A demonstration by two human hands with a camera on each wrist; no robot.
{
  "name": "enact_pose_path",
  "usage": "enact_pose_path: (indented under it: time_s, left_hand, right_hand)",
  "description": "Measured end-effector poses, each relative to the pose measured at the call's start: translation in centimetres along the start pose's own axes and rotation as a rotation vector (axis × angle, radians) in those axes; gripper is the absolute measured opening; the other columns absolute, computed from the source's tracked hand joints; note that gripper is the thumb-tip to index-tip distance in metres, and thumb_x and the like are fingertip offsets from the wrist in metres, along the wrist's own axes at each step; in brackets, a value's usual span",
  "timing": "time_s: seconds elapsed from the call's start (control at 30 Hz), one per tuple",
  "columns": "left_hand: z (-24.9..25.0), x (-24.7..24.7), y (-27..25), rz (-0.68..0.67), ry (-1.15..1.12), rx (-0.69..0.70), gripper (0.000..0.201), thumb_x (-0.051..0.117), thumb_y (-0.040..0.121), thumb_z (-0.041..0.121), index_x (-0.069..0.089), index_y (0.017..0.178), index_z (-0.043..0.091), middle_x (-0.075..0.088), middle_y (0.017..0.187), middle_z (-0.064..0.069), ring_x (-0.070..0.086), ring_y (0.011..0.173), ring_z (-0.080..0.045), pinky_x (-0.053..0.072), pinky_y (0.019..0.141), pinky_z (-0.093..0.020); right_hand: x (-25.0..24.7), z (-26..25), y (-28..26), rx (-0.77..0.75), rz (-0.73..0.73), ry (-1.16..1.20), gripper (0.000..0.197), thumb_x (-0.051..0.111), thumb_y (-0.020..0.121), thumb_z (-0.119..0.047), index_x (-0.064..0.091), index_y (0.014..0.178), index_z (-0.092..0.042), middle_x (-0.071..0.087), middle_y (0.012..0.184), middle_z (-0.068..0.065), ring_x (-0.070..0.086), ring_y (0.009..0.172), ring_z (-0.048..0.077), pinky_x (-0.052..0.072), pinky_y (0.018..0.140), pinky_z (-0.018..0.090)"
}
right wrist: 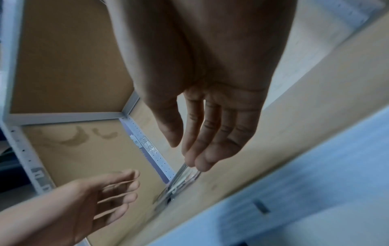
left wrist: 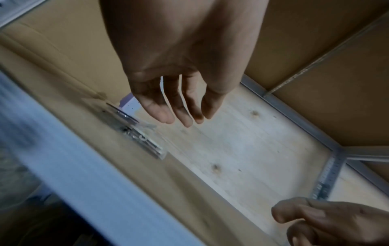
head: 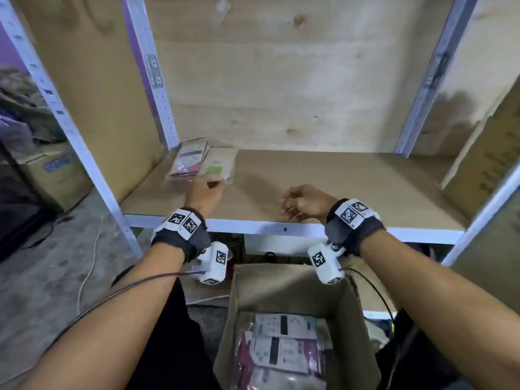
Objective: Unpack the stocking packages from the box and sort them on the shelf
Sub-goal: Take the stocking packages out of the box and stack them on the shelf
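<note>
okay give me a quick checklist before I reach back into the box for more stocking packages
1. Left hand free: ok, fingers relaxed, holding nothing.
2. Right hand free: ok, loosely curled, empty.
3. Packages on the shelf settled: ok, lying flat at the back left corner.
4. Room left on the shelf: ok, bare board to the right.
5. Box open with packages in the box visible: ok.
6. How many remain underneath: cannot tell.

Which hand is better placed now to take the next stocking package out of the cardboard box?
Probably the right hand: open and empty, it hovers over the wooden shelf board directly above the brown cardboard box. The left hand is further left, by the shelved plastic stocking packages.
</note>
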State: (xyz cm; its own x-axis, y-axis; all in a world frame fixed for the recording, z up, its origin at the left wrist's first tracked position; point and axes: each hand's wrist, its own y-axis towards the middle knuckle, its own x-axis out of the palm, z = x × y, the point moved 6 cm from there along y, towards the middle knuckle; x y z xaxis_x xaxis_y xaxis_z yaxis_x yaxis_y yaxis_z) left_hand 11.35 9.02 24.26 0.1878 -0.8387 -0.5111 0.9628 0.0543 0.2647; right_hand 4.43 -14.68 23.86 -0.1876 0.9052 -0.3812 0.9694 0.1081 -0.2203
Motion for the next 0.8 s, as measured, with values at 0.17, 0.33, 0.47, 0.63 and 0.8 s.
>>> enact_pose_path:
  time_s: [0.17,0.33,0.47,0.63,0.8]
  left_hand:
    - [0.0,3.9,-6.9,-0.178,-0.022,-0.038,0.017,0.064,0.093,0.026,0.073,0.088,0.012,0.073,0.085,-0.006,0.062,0.078,-0.019,0.051,0.076,-0.030]
    - [-1.8,8.8,-12.3,-0.392,-0.031,-0.098,0.022,0.065,0.091,0.026,0.073,0.083,0.007,0.071,0.077,-0.005,0.063,0.068,-0.017,0.054,0.075,-0.031]
    - [-4.2,13.0,-15.2,-0.568,0.053,-0.142,0.018,0.063,0.093,0.026,0.071,0.085,0.012,0.072,0.077,-0.003,0.063,0.063,-0.013,0.053,0.070,-0.022]
    - [-7.6,17.9,-17.7,-0.724,0.109,-0.233,0.018,0.054,0.099,0.015,0.066,0.087,0.010,0.063,0.068,0.003,0.056,0.056,-0.008,0.047,0.049,-0.013]
    - [-12.2,21.8,-18.8,-0.822,0.177,-0.384,0.022,0.055,0.098,0.015,0.068,0.080,0.012,0.067,0.074,-0.002,0.059,0.057,-0.010,0.048,0.048,-0.014]
  right_hand:
    - [-0.5,5.1,-5.9,0.047,-0.005,-0.126,0.006,0.055,0.095,-0.006,0.059,0.099,-0.002,0.062,0.082,0.015,0.055,0.063,0.022,0.044,0.059,0.029]
    - [-0.8,11.0,-8.5,0.100,0.013,-0.196,0.008,0.060,0.091,-0.005,0.063,0.084,-0.006,0.067,0.080,0.015,0.057,0.055,0.018,0.047,0.052,0.024]
    - [-0.3,15.1,-8.4,0.153,-0.044,-0.288,0.011,0.061,0.093,-0.011,0.061,0.082,-0.009,0.068,0.076,0.008,0.063,0.062,0.019,0.051,0.052,0.024]
    - [1.0,21.3,-7.3,0.246,-0.096,-0.365,0.014,0.059,0.094,-0.014,0.062,0.081,-0.010,0.071,0.081,0.010,0.067,0.067,0.020,0.051,0.053,0.021]
    - [3.2,26.8,-4.7,0.351,-0.129,-0.311,0.019,0.061,0.094,-0.017,0.067,0.098,0.001,0.072,0.081,0.011,0.066,0.061,0.017,0.058,0.060,0.028]
